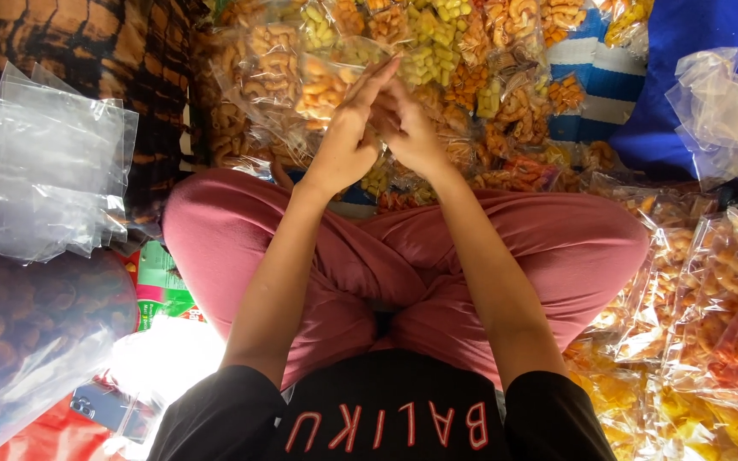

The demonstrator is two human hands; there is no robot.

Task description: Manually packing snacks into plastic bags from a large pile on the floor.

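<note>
The left hand (348,137) was raised above the crossed legs (403,256), its fingers (377,75) nearly straight and pressed together, slanting up toward the snack pile (437,60). Their tips lay against a small clear bag (322,81) of pale orange curled snacks, which sat just beyond the knees, at the near edge of that pile. The right hand (407,128) met the left at the same spot, its fingers curled inward and partly hidden behind the left palm; whether they pinched the bag's plastic could not be told. Both hands touched each other.

The bag was thin, glossy film, crinkled at the top, the pieces inside short and bent like cashews. The pile beyond the legs was made of many such bags: yellow tubes, orange curls, reddish sticks, all shiny and lumpy.

The legs wore soft, dusty pink cloth, folded in smooth creases. To the left of the legs lay a stack of empty bags (40,171), flat, clear and slightly cloudy, and nearer the body a large sack (27,333) of round brown crackers. To the right of the legs lay more filled bags (719,299), orange and yellow, overlapping. Beyond them a heap of crumpled clear plastic (723,111) rested on blue cloth (702,34).
</note>
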